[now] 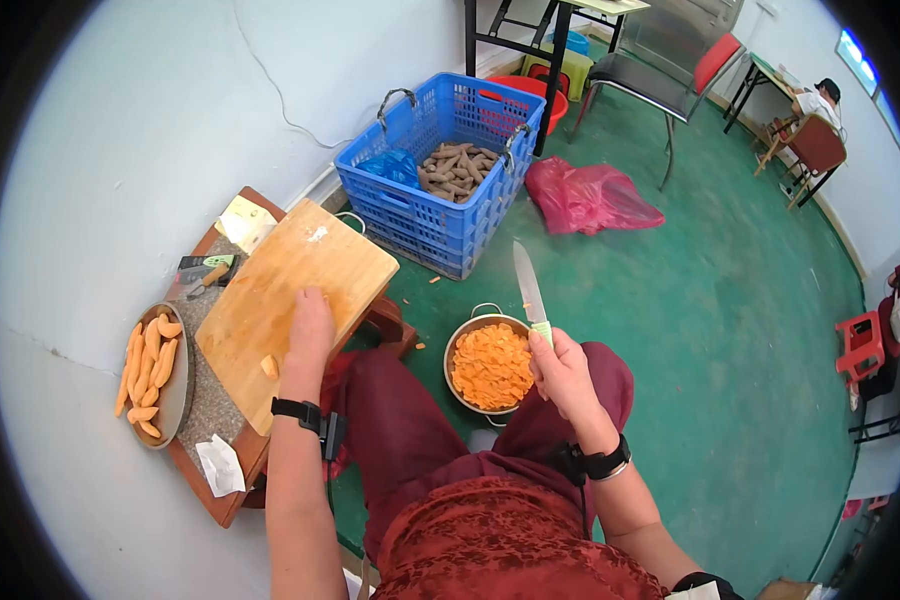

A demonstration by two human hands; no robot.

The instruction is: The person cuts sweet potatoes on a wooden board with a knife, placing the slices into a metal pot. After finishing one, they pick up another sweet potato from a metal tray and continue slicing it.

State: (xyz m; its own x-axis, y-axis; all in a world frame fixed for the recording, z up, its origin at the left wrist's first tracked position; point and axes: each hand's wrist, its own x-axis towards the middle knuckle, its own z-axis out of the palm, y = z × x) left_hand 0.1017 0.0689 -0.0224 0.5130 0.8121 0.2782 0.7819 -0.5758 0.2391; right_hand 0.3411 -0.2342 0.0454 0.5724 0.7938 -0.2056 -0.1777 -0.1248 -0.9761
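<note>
My right hand [567,375] is closed around the pale green handle of a kitchen knife [529,280], its blade pointing away from me. Just left of that hand, a metal pot [451,385] full of cut orange sweet potato pieces [490,365] stands between my legs. My left hand [312,325] rests on a wooden cutting board [300,255], fingers drawn together; whatever they may hold is hidden. A peeled sweet potato piece [270,367] lies on the board close to my left wrist. Several peeled sweet potatoes [150,365] fill a metal dish [181,385] at far left.
Under the board is a small table [205,400] with a peeler [208,277] and crumpled paper [220,465]. A blue crate [410,215] of unpeeled sweet potatoes [457,170] stands ahead, beside a pink plastic bag [590,195]. Chairs and a seated person [818,108] are farther back.
</note>
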